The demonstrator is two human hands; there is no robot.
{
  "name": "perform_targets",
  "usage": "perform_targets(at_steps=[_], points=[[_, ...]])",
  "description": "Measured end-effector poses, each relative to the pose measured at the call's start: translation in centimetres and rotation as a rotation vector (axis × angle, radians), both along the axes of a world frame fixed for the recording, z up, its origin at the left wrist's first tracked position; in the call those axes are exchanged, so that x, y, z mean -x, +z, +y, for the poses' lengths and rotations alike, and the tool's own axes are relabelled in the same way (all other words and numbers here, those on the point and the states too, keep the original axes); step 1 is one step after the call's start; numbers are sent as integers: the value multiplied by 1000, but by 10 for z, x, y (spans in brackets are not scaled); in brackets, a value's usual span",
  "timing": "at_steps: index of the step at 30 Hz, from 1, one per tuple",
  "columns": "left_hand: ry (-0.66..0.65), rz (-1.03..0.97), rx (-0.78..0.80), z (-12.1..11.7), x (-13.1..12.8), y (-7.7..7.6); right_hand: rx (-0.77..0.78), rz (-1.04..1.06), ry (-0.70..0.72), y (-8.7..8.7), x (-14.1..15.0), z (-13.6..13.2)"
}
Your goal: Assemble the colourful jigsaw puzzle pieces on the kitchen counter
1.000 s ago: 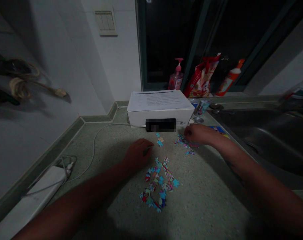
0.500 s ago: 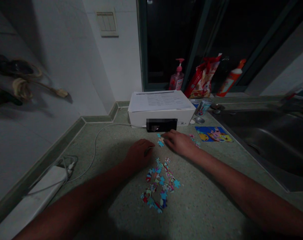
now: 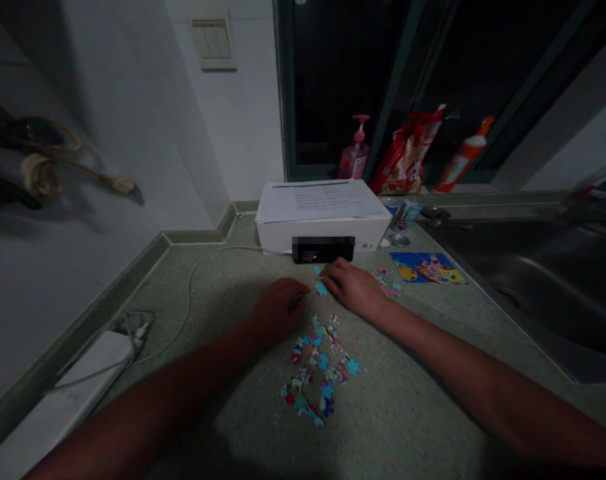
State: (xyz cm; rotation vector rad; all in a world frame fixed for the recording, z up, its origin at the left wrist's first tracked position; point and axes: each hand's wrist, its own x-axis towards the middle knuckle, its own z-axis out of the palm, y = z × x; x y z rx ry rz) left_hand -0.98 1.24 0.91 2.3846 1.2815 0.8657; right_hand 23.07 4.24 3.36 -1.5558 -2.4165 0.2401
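Observation:
Jigsaw puzzle pieces in bright blue, pink and orange lie on the speckled green countertop (image 3: pixel 423 427) in a long loose heap (image 3: pixel 315 370). My left hand (image 3: pixel 277 309) rests just above that heap, its fingers curled. My right hand (image 3: pixel 353 290) lies further forward, its fingertips at a small cluster of blue puzzle pieces (image 3: pixel 321 287). A second small cluster of puzzle pieces (image 3: pixel 387 282) sits to the right of that hand. Beyond it lies a cartoon picture card (image 3: pixel 427 268). Nothing held shows in either hand.
A white box (image 3: pixel 323 233) topped with a printed paper sheet (image 3: pixel 319 201) stands against the back. Behind and beside it are a pink pump bottle (image 3: pixel 353 159), a red bag (image 3: pixel 405 152) and a drinks can (image 3: pixel 407 213). A steel sink (image 3: pixel 527 287) lies right; a white power strip (image 3: pixel 67 393) lies left.
My right hand has moved left from the scattered pieces to the small blue cluster, uncovering the picture card. My left hand has stayed in place, and the view has shifted only slightly.

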Motion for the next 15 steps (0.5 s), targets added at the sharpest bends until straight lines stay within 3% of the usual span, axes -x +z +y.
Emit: perform_targets(at_steps=[3,8,12,15], points=[[9,-18,-3,1,0,-2,35,223,58,-5,1,1],[19,-39,-14,3,1,-7,313,556,119,-12,7,2],[-10,-12,-32,3,2,-8,525,649,63,-10,10,1],[0,-7,-44,2,2,-8,599,648,63,-7,11,-1]])
